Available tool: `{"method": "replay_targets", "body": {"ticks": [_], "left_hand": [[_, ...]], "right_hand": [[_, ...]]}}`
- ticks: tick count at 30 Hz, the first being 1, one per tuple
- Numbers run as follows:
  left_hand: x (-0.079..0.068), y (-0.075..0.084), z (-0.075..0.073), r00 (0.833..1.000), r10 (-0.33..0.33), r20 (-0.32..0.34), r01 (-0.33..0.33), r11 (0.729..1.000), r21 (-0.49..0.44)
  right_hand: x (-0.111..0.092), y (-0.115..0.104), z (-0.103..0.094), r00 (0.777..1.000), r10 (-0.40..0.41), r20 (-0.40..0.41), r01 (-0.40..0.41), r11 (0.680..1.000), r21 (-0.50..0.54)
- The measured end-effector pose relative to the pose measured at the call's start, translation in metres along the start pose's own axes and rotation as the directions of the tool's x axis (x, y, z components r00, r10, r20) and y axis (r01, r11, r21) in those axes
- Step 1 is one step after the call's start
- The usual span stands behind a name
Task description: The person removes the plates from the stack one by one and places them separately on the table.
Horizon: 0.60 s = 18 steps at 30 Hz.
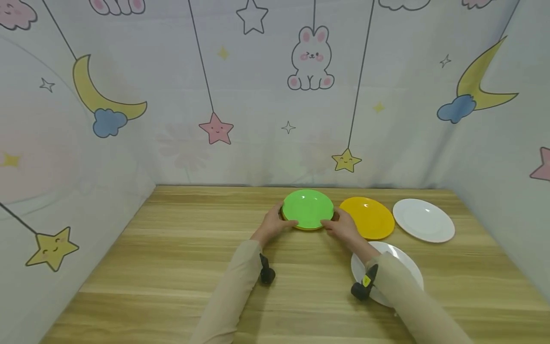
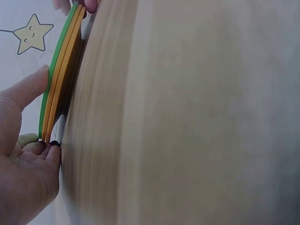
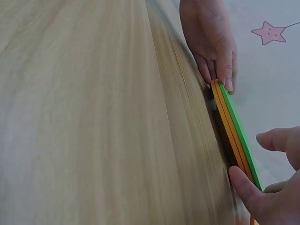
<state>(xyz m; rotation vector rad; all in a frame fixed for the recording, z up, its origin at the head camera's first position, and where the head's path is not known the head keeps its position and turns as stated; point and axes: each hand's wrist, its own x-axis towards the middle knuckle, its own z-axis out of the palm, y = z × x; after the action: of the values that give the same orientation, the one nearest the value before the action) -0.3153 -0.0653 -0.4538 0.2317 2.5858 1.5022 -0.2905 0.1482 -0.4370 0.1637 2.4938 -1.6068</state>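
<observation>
A green plate (image 1: 307,208) tops a small stack, with two orange plates (image 2: 63,70) nested beneath it. My left hand (image 1: 271,225) grips the stack's left side, thumb (image 2: 35,86) against the green rim and fingers curled in below. On the opposite side, my right hand (image 1: 343,228) holds the stack with fingers under the edge. In the right wrist view, its thumb (image 3: 276,139) stands over the green plate. Both wrist views show the stack level and close over the wooden table (image 1: 180,248), a dark shadow under it.
Just right of the stack lies a yellow-orange plate (image 1: 367,218). Beyond it, at the back right, is a white plate (image 1: 423,220). Another white plate (image 1: 406,270) lies nearer, partly covered by my right forearm. A patterned curtain (image 1: 258,157) borders the table's back.
</observation>
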Motion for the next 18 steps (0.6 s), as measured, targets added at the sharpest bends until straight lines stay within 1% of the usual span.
{"method": "replay_targets", "body": {"ticks": [5, 9, 18], "left_hand": [[0.0000, -0.0001, 0.0001, 1.000, -0.003, -0.001, 0.003, 1.000, 0.000], [0.0005, -0.0001, -0.0002, 1.000, -0.011, -0.003, 0.011, 1.000, -0.015], [0.0047, -0.0037, -0.0004, 0.999, -0.038, -0.005, 0.037, 0.993, -0.116]], "right_hand": [[0.0035, -0.0024, 0.0027, 1.000, 0.009, -0.023, -0.010, 1.000, -0.008], [0.0061, -0.0028, 0.0025, 1.000, 0.004, -0.017, -0.004, 1.000, -0.003], [0.0095, -0.0006, 0.0027, 1.000, -0.011, -0.028, 0.012, 0.999, 0.031]]}}
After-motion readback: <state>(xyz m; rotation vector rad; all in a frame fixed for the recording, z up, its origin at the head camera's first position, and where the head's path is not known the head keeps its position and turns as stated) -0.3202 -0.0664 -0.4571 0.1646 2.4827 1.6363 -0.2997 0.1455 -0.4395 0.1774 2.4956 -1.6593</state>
